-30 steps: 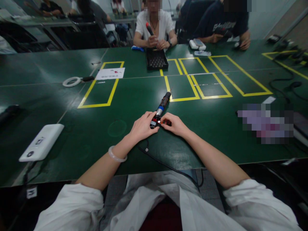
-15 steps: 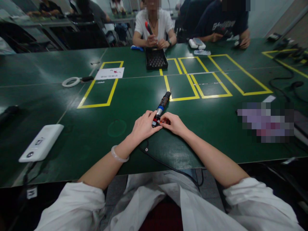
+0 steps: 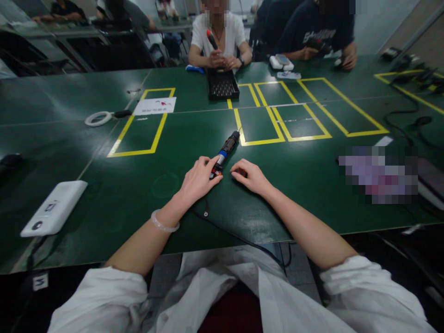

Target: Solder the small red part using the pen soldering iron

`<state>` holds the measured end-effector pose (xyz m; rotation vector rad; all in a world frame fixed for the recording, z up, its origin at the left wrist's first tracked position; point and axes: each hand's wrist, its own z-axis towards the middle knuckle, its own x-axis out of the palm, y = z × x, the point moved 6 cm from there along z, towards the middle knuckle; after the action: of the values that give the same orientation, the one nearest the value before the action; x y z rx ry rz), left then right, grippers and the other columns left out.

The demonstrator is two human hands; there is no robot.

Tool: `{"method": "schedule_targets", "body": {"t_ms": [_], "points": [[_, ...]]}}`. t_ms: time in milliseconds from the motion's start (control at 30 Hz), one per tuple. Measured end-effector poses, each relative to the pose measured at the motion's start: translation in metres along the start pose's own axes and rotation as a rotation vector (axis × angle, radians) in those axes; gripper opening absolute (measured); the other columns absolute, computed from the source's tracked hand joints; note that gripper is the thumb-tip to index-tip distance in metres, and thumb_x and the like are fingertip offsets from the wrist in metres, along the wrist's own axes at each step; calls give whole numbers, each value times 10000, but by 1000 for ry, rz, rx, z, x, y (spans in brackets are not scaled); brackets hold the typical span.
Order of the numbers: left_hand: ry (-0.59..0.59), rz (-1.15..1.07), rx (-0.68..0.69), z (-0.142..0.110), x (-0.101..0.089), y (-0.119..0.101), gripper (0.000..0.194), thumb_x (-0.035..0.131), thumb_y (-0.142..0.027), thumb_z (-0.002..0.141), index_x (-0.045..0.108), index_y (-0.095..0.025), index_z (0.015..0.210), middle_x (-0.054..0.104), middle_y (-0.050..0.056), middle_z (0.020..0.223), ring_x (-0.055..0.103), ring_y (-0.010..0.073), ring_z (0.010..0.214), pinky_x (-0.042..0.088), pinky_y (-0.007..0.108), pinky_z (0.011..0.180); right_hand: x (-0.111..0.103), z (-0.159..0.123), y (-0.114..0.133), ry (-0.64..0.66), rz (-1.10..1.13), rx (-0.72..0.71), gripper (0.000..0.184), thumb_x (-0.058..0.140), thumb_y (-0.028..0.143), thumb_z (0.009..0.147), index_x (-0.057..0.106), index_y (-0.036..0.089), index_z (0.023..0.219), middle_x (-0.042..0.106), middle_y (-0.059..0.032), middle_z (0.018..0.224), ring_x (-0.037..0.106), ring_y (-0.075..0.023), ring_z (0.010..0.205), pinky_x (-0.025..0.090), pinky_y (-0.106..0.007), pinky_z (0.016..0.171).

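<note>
Right hand [image 3: 250,177] has been pulled clear, half-curled, contents can't be told; tool [image 3: 226,150] just left of it is now steadied only by the left hand [image 3: 196,179], curled around its near end.

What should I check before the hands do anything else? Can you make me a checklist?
1. Left hand steadying the tool: ok, it holds the near end.
2. Tool's thin tip pointing away from both hands: ok.
3. Right hand clear of the tool: ok, there is a gap between them.
4. Right fingers empty: cannot tell, they are curled.
5. Little parts at the tool's near end all in place: cannot tell, the left hand partly covers them.
6. Black cable all on the table: not ok, it hangs over the near edge, so it might snag.
</note>
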<state>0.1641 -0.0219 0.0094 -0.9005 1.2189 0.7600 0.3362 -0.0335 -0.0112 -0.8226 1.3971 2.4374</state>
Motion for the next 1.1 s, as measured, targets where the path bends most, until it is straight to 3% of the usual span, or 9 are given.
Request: {"method": "schedule_targets", "body": {"t_ms": [167,467,600,800,967,1100], "points": [[3,49,-143,4,-10,45,643,534,-478,914,357,-296,1505,463,137,1309,523,326,1156,528,425,854,-2,-1,-6,2,9,9,87,560,230,921,634,191,895,579,-26,839,534,-141,705,423,-270,664],[-62,98,-538,-9,-32,180,688,496,-563,902,381,-266,1512,441,190,1361,489,383,1198,447,509,951,0,0,-6,29,-2,33,88,567,220,912,637,183,874,596,-21,828,528,-130,697,410,-256,671],[-58,145,-703,-24,-41,221,725,501,-596,892,378,-230,1507,431,193,1403,475,368,1193,403,527,973,1,0,-8,33,-4,39,96,566,220,911,642,173,874,604,-20,823,531,-125,696,406,-249,673],[-178,192,-790,-36,-48,239,642,553,-511,899,466,-170,1436,484,188,1381,442,365,1235,276,563,1058,3,0,-9,43,-7,40,89,571,217,907,645,175,884,613,-24,838,538,-128,699,411,-254,679],[-268,193,-796,-33,-48,237,531,695,-368,800,573,-80,1229,525,187,1302,481,326,1166,323,489,1041,3,0,-9,49,-8,35,93,568,220,911,646,174,892,613,-26,845,545,-130,709,412,-254,679],[-284,161,-792,-34,-51,235,371,645,-338,834,602,-71,1088,554,155,1179,480,306,1087,344,506,1007,3,0,-9,55,-7,37,93,568,218,911,648,174,893,610,-25,841,545,-131,710,413,-254,677]]}}
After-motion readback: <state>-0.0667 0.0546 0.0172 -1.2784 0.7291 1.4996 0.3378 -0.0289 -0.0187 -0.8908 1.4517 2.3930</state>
